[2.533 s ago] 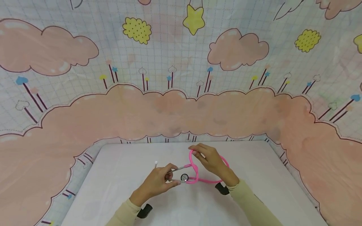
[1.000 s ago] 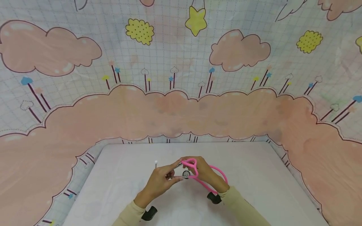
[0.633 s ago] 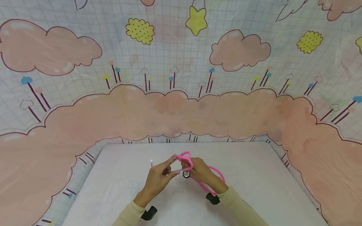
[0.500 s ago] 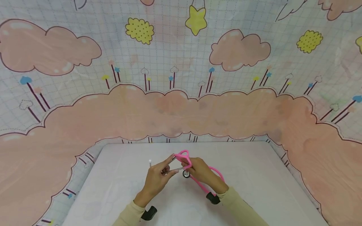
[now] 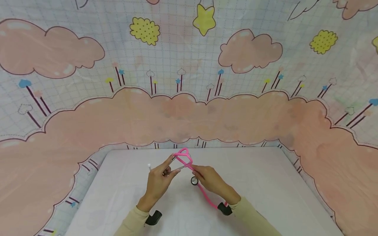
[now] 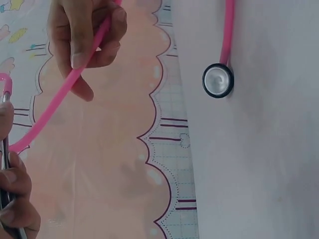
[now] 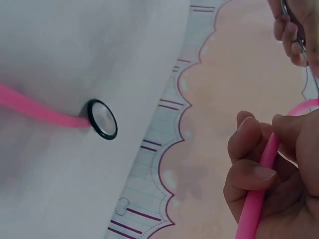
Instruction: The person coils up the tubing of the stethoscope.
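Observation:
A pink stethoscope (image 5: 203, 193) is held between both hands. My left hand (image 5: 156, 183) grips its metal ear tubes (image 5: 180, 168), and a white ear tip (image 5: 149, 165) sticks out beyond the knuckles. Lifted in front of that hand is the pink forked end (image 5: 184, 154) of the tubing. My right hand (image 5: 213, 181) pinches the tube just below the fork; the right wrist view shows the fingers curled around the pink tube (image 7: 254, 204). The round chest piece (image 6: 218, 80), silver with a black rim, lies on the white table surface, below the right hand's fingers.
The white table (image 5: 265, 183) runs back to a patterned cloth backdrop (image 5: 189, 118) with clouds and stars. A black wrist-worn device (image 5: 153, 218) sits under the left wrist, another black device (image 5: 225, 208) under the right.
My left hand has moved left and up, raising the forked end. My right hand has left the upper loop and come down to the tube below the fork. The chest piece stays nearly in place.

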Motion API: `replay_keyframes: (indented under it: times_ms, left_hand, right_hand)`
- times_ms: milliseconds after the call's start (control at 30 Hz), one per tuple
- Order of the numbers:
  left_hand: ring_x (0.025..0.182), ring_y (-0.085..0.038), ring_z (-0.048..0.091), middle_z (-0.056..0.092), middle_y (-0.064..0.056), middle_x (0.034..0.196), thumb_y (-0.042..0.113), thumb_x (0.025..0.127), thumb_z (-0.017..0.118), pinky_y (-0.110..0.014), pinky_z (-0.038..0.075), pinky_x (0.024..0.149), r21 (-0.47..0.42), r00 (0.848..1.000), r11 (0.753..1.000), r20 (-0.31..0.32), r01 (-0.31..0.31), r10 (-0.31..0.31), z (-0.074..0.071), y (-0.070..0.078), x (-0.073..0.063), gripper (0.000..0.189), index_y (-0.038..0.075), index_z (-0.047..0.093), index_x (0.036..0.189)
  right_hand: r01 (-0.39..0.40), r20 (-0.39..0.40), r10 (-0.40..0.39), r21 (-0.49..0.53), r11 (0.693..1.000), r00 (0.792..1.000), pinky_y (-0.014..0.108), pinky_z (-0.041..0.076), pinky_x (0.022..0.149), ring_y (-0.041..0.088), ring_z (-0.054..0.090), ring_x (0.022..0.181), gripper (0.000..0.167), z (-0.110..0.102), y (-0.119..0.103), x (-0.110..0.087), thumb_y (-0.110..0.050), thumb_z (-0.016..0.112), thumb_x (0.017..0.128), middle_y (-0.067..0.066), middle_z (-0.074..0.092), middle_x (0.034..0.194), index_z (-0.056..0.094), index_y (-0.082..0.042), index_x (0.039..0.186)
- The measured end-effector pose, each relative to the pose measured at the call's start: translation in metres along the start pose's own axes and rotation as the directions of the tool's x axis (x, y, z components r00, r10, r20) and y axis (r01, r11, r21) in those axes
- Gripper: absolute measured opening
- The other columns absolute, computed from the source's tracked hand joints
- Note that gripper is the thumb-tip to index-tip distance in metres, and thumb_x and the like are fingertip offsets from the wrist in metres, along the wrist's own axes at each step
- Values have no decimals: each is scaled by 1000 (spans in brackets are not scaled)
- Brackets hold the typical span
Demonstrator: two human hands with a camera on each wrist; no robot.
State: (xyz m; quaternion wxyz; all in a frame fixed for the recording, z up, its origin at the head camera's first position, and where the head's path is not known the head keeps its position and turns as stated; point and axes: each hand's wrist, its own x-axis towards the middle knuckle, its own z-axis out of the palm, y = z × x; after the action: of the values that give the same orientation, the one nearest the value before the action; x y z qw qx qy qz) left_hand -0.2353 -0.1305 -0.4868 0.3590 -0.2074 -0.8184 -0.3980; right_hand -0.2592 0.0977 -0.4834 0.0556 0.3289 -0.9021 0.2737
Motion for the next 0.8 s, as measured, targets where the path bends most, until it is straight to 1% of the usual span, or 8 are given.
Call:
replay_keyframes:
  times_ms: [167, 233, 300, 400, 500, 600, 667, 800]
  left_hand:
    - [60, -3, 45, 53, 4, 65, 15, 74, 86, -18, 41, 53, 20, 999, 1000, -36, 17, -17, -3, -2, 3, 65, 13, 62, 134]
    - [59, -3, 44, 53, 4, 64, 15, 74, 86, -18, 40, 53, 27, 998, 999, -54, 18, -17, -4, -3, 4, 65, 12, 62, 134]
    - [58, -4, 44, 53, 3, 63, 12, 72, 87, -16, 38, 53, 36, 996, 999, -87, 12, -9, -6, -7, 6, 65, 11, 62, 133]
    - [57, -4, 44, 53, 3, 62, 11, 71, 87, -15, 37, 53, 59, 994, 998, -109, 11, -5, -10, -12, 7, 66, 10, 63, 133]
    - [57, -3, 44, 53, 3, 63, 13, 72, 87, -16, 37, 53, 77, 996, 997, -92, 18, -10, -13, -14, 7, 66, 10, 62, 133]
    - [58, -3, 43, 54, 3, 63, 15, 73, 87, -19, 38, 52, 92, 997, 995, -70, 30, -24, -13, -14, 6, 66, 12, 62, 134]
    - [57, -3, 43, 53, 4, 62, 17, 73, 86, -20, 38, 52, 104, 997, 994, -65, 37, -31, -14, -15, 6, 66, 12, 62, 134]
    - [58, -3, 40, 52, 5, 62, 19, 74, 86, -21, 37, 53, 126, 998, 991, -42, 46, -41, -14, -15, 6, 66, 11, 61, 135]
  right_hand:
    - [-32, 12, 31, 26, 999, 999, 33, 57, 84, 13, 65, 87, 35, -2, -2, -4, -18, 56, 100, 8, 73, 106, 61, -4, 132]
    - [-48, 12, 47, 40, 998, 999, 34, 57, 85, 14, 67, 90, 34, -2, -3, -6, -17, 57, 100, 8, 74, 108, 62, -4, 131]
    - [-49, 3, 49, 47, 998, 999, 35, 57, 85, 15, 68, 94, 33, -2, -3, -9, -16, 58, 99, 8, 73, 111, 64, -4, 129]
    - [-55, 2, 55, 57, 997, 998, 33, 57, 84, 14, 68, 93, 30, -2, -2, -15, -15, 59, 99, 7, 74, 109, 65, -4, 126]
    - [-69, 7, 69, 68, 995, 998, 24, 55, 71, 10, 62, 80, 28, -2, -1, -20, -16, 58, 99, 4, 73, 100, 66, -5, 124]
    - [-75, 7, 75, 84, 994, 997, 18, 45, 59, 5, 51, 70, 25, -5, -2, -24, -18, 57, 100, -2, 69, 88, 66, -6, 120]
    - [-60, 3, 60, 80, 995, 998, 17, 43, 59, 3, 49, 68, 24, -6, -4, -26, -20, 57, 100, -5, 67, 84, 67, -7, 117]
    - [-11, -14, 12, 63, 998, 1000, 17, 47, 64, 1, 52, 71, 23, -9, -8, -30, -22, 58, 100, -7, 71, 87, 68, -8, 115]
